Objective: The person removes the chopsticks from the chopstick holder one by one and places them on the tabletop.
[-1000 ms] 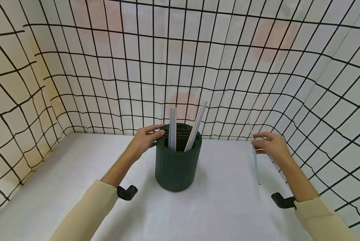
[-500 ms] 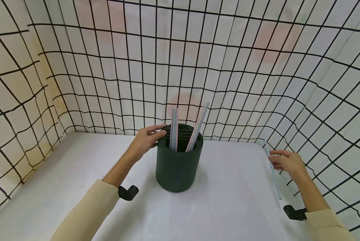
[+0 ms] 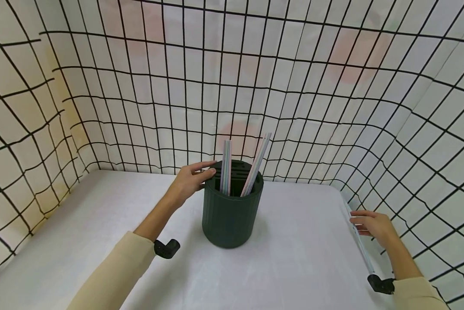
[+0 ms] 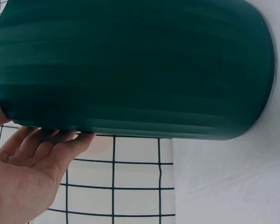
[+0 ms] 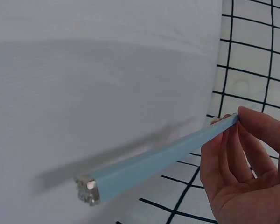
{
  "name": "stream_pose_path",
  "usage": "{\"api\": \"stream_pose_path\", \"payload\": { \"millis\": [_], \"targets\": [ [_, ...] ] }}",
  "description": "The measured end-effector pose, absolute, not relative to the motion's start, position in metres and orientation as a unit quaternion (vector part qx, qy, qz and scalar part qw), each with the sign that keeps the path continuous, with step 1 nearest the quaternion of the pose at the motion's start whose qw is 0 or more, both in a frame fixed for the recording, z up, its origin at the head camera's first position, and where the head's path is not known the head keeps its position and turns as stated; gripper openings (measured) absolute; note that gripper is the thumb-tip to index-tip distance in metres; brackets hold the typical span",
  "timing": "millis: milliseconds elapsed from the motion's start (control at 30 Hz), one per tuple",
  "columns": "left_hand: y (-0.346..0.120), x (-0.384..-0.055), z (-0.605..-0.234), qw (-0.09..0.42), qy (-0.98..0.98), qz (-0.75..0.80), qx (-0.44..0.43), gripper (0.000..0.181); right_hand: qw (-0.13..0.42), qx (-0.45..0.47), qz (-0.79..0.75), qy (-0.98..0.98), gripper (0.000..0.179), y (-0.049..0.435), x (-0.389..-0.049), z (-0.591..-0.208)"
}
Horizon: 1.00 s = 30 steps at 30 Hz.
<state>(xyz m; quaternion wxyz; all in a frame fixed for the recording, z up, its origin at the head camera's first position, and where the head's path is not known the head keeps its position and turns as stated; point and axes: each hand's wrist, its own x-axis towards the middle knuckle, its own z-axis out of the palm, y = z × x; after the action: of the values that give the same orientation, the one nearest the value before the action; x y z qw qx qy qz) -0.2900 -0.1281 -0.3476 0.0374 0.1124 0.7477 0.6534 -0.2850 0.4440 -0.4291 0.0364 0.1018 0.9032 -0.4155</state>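
Observation:
A dark green pen holder (image 3: 232, 219) with a ribbed side and slots in its top stands upright on the table. Two groups of thin pastel sticks, one on the left (image 3: 225, 168) and one leaning right (image 3: 256, 165), rise from it. My left hand (image 3: 188, 183) holds its rim, thumb at the top edge and fingers along the outer side (image 4: 42, 144). Far to the right, my right hand (image 3: 375, 226) pinches a light blue stick (image 5: 154, 161) between thumb and fingertips. The stick's near end is silvery and rough, and its shadow falls on the cloth.
Black wire grid panels (image 3: 169, 86) enclose the back and both sides, with white sheeting behind them. A white cloth (image 3: 294, 258) covers the tabletop. The right hand is close by the right-hand grid.
My right hand has carried the light blue stick rightward and nearer to me, down toward the table's right side. The left hand stays on the pen holder's rim; the view shifts slightly.

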Motion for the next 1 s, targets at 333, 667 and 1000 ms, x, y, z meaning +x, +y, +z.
{"api": "stream_pose_path", "payload": {
  "millis": [333, 667, 1000],
  "targets": [
    [-0.128, -0.291, -0.348, 0.034, 0.749, 0.652, 0.109, 0.043, 0.068, 0.142, -0.438, 0.885, 0.057, 0.451, -0.287, -0.448],
    [-0.129, -0.29, -0.35, 0.033, 0.752, 0.65, 0.106, 0.043, 0.062, 0.15, -0.446, 0.88, 0.054, 0.45, -0.29, -0.462],
    [-0.128, -0.288, -0.348, 0.037, 0.753, 0.648, 0.107, 0.044, 0.078, 0.157, -0.454, 0.873, 0.053, 0.452, -0.287, -0.468]
  ]
}}
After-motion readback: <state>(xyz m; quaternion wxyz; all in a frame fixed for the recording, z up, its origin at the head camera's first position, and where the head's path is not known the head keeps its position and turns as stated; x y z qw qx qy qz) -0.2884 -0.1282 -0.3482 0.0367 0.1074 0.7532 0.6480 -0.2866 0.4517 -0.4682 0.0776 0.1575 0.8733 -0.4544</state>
